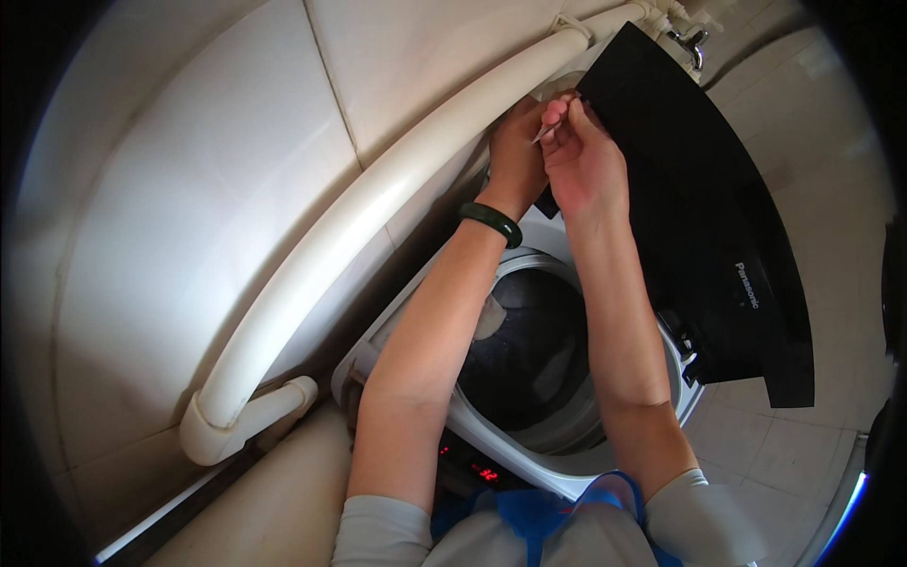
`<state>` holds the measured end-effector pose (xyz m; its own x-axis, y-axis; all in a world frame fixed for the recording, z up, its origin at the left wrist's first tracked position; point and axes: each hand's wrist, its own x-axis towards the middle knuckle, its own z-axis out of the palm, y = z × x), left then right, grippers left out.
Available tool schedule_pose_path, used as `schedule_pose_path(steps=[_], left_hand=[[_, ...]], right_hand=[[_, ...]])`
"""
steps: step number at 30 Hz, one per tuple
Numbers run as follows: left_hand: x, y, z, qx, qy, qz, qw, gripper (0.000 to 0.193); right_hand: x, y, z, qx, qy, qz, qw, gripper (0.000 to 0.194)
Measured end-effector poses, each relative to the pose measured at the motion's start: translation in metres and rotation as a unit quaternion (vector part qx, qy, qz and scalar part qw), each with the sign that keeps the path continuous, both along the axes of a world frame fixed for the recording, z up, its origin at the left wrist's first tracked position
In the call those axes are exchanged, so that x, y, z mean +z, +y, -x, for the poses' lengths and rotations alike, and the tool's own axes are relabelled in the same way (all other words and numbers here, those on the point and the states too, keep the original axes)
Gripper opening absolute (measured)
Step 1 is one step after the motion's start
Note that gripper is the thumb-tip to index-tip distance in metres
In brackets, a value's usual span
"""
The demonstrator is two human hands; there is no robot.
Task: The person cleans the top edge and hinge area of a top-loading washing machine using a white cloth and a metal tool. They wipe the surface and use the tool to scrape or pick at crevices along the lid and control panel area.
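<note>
Beyond the drum opening of a Panasonic top-loading washing machine (528, 469), both arms reach to the far side of its raised black lid (708, 212). My right hand (584, 145), palm up, pinches a thin, pointed, light-coloured object (544, 132) whose kind I cannot tell. Close against it on the left is my left hand (521, 145), back upward, with a dark green bangle (492, 222) on the wrist; its fingers are hidden, so what it holds does not show. Dark, wet-looking contents (528, 354) and a pale piece (489, 319) lie in the drum. Red digits glow on the control panel (460, 464).
A thick white pipe (397, 191) runs along the tiled wall (198, 177) at the left, close to the machine. Metal taps (691, 46) are at the top right, near a dark hose (758, 49). Floor tiles (737, 432) show at the right.
</note>
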<state>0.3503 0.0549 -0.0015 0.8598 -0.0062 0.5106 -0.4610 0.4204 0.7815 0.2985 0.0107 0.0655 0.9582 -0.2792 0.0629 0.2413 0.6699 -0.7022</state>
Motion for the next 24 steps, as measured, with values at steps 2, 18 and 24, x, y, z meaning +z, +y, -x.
schedule_pose_path(steps=[2,18,24], left_hand=[[0.001,0.002,0.002,-0.014,0.007,-0.011,1.0,0.011],[0.008,0.027,0.027,0.048,-0.002,-0.173,0.984,0.017],[0.003,0.009,0.022,-0.049,0.087,0.019,0.995,0.018]], right_hand=[[-0.002,-0.002,0.002,-0.001,0.005,-0.007,1.0,0.014],[-0.013,-0.009,0.021,0.08,0.054,-0.137,0.986,0.016],[-0.012,-0.009,0.023,0.076,0.067,-0.111,0.989,0.016]])
